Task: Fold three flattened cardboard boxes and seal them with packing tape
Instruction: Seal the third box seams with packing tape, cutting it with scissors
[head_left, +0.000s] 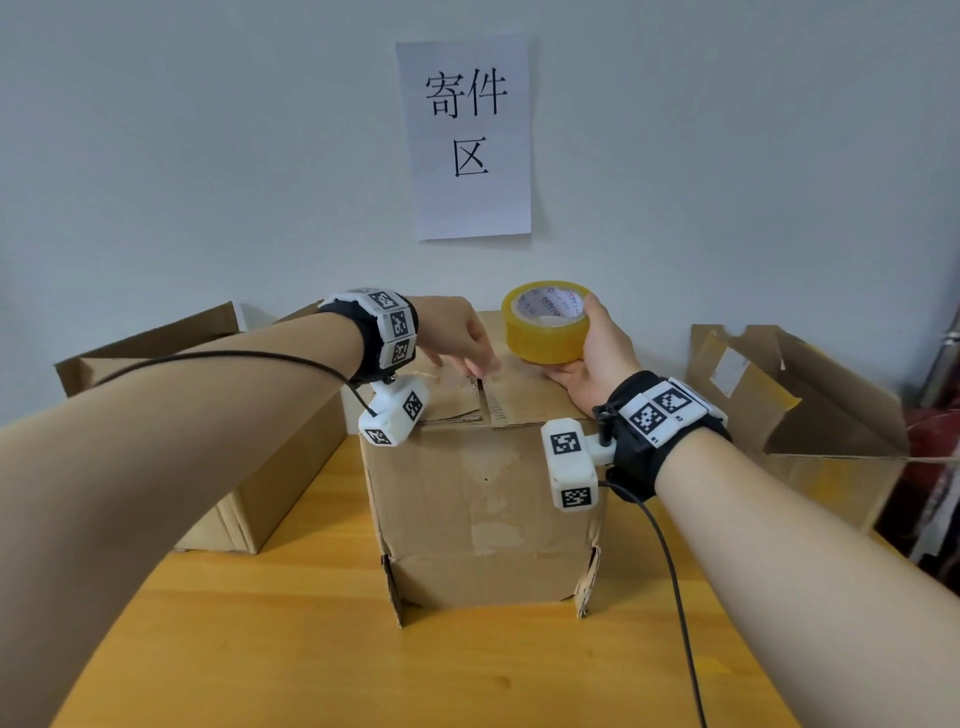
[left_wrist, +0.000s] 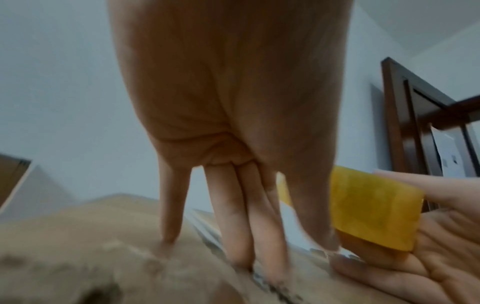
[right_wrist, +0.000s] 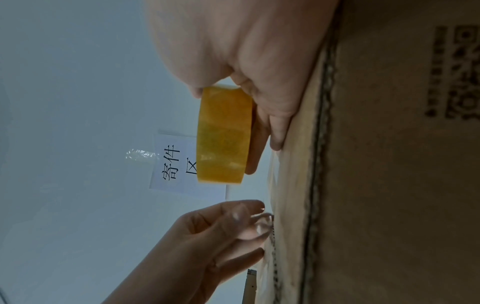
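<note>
Tape roll (head_left: 545, 322) in right hand (head_left: 592, 358)

Yellow tape roll (right_wrist: 224, 133) in right hand (right_wrist: 249, 53) grip, beside box (right_wrist: 389, 185).

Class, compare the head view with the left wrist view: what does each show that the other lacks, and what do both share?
Head view only: the white paper wall sign, two open brown cardboard boxes at the sides, the yellow wooden table.
Left wrist view only: a dark brown wooden door frame.
Both: the left hand touching the middle brown cardboard box, the right hand gripping the yellow packing tape roll.
</note>
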